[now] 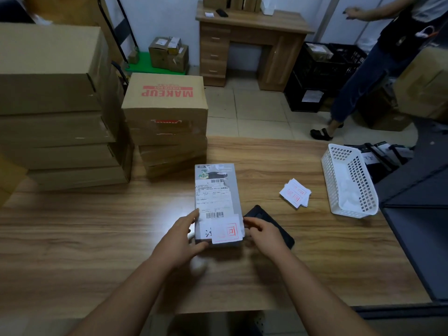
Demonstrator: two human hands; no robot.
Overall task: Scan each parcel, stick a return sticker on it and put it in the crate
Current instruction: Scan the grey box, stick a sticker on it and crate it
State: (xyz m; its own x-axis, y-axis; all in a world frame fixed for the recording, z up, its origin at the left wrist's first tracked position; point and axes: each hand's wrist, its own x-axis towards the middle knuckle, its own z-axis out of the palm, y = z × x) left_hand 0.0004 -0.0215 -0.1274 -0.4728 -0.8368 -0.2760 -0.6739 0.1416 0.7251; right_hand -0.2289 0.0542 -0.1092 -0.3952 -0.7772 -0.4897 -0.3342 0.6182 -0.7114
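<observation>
Sticker step under way: the parcel (217, 202) is lying flat mid-table, the left hand (180, 241) gripping its near left edge, the right hand (260, 232) pinching the sticker (228, 232) onto its near end. Next, I'd say: smoothing it down, then crating.

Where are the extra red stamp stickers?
The loose stickers lie on the table, right of the parcel, beside the white basket.

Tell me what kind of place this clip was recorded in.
Most likely a small parcel returns or packing room. Stacked cardboard boxes stand on the wooden table, a labelled parcel lies at the hands with a red-stamped sticker on it, and black crates sit on the floor.
</observation>
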